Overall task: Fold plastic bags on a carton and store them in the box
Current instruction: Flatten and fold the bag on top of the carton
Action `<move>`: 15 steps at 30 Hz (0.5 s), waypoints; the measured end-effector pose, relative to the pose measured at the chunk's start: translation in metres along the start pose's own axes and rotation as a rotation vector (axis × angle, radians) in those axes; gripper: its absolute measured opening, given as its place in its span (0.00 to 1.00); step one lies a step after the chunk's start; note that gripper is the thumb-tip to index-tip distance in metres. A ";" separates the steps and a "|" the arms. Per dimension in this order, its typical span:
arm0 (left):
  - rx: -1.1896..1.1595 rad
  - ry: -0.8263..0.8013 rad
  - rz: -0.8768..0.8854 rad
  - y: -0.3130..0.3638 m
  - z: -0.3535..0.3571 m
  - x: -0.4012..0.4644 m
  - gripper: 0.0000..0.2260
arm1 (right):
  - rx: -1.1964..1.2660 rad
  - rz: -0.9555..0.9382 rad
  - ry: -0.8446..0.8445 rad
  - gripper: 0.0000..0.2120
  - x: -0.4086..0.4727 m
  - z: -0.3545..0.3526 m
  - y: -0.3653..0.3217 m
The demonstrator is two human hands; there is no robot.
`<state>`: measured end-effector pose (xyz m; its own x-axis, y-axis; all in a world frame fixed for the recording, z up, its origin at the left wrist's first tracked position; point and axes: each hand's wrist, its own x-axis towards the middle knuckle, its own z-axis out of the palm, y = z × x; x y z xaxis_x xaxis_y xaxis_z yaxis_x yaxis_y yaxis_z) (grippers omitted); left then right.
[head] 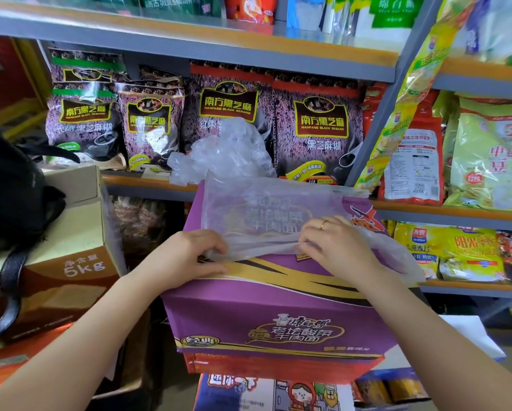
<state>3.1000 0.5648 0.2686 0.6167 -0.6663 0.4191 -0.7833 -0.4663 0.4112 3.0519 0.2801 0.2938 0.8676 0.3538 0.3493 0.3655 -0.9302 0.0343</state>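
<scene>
Both hands pinch near edge of plastic bag (266,209) on purple carton (272,295); left hand (189,253), right hand (334,244); bag's long axis runs L-R, rest lies beyond fingers

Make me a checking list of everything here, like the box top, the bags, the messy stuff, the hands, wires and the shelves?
Surface: glossy purple noodle carton, its top used as the folding place.
Job's things: clear thin plastic bag spread flat on the carton; crumpled pile of clear plastic bags behind it on the shelf edge; open brown cardboard box at left.
Clutter: black bag with strap resting on the brown box.
Hands: left hand and right hand both pinch the bag's near edge.
Cables: nothing seen.
Surroundings: grey metal shelves holding purple sesame packets and yellow packets.
</scene>
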 end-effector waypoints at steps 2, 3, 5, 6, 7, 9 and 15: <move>0.081 0.000 0.059 -0.001 0.000 -0.002 0.15 | -0.050 0.043 0.014 0.06 -0.006 -0.002 0.008; 0.129 0.037 0.078 -0.001 0.000 -0.002 0.16 | -0.062 0.057 0.029 0.06 -0.008 -0.001 0.012; 0.136 0.118 0.063 0.000 0.000 -0.001 0.21 | -0.065 0.085 0.044 0.06 -0.008 -0.002 0.014; 0.123 0.154 0.032 0.001 0.000 -0.001 0.20 | -0.071 0.101 0.058 0.06 -0.008 -0.001 0.014; 0.109 0.167 -0.007 0.003 0.000 -0.001 0.17 | -0.087 0.121 0.088 0.06 -0.007 0.000 0.014; 0.069 0.207 -0.099 0.001 0.001 -0.004 0.10 | -0.102 0.171 0.112 0.09 -0.008 0.002 0.012; 0.291 0.146 -0.234 0.028 -0.008 0.005 0.32 | -0.141 0.080 0.123 0.20 -0.017 0.006 -0.011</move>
<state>3.0823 0.5530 0.2882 0.7692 -0.4425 0.4609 -0.5969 -0.7550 0.2715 3.0347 0.2850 0.2823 0.8409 0.2715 0.4681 0.2388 -0.9624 0.1292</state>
